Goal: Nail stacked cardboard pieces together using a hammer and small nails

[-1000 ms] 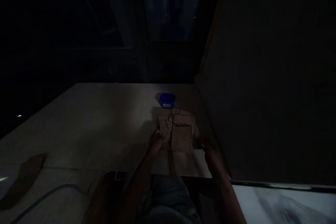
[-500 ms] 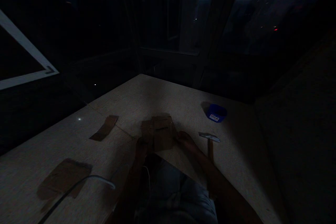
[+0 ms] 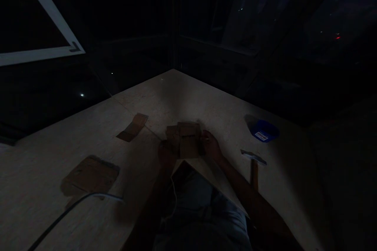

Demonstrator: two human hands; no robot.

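The scene is very dark. A small brown woven wooden piece [image 3: 186,141] rests on the pale table [image 3: 176,98], close to its near edge. My left hand [image 3: 166,153] is curled at its left side, fingers closed on the edge. On the piece's right edge sits my right hand [image 3: 211,145], fingers bent against it. Both forearms come up from the bottom of the view.
A hammer [image 3: 253,161] with a wooden handle lies right of my right arm. Farther right stands a blue tub [image 3: 264,131]. Left of the piece are a brown strip [image 3: 133,127] and a flat brown board [image 3: 92,174]. A cable [image 3: 70,211] crosses the lower left.
The view has swung left, so the piece and tub shifted right in the picture. The hammer, strip and board have come into sight. Both hands stay on the woven piece.
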